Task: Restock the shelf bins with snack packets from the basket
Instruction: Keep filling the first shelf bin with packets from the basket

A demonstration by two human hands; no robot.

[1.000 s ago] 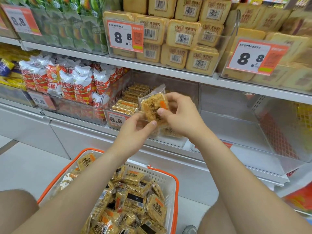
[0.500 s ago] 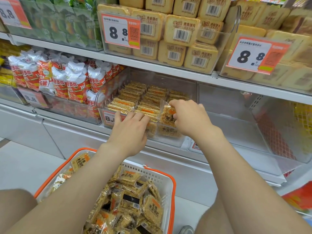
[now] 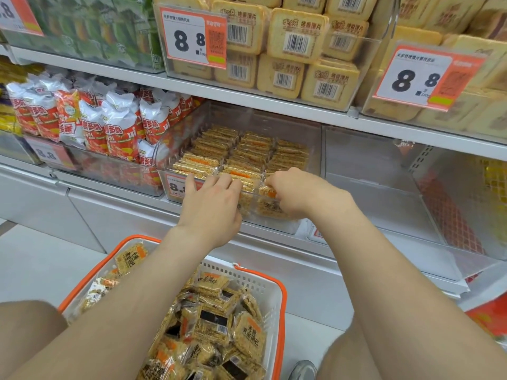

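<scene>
The fingers (image 3: 275, 184) of the right hand (image 3: 299, 194) are curled and pinched on the top edge of a snack packet (image 3: 267, 192), which is held upright at the front right corner of the clear shelf bin (image 3: 260, 119). Just to their left, the fingers of the left hand (image 3: 211, 212) are laid nearly straight over the front row of packets (image 3: 241, 174), and nothing is gripped by them. A price tag (image 3: 175, 187) is partly covered by that hand. Below the wrists, a white basket (image 3: 281, 303) with an orange rim is heaped with loose packets (image 3: 216, 325). Farther left, red-and-white bags (image 3: 115, 127) are stacked.
</scene>
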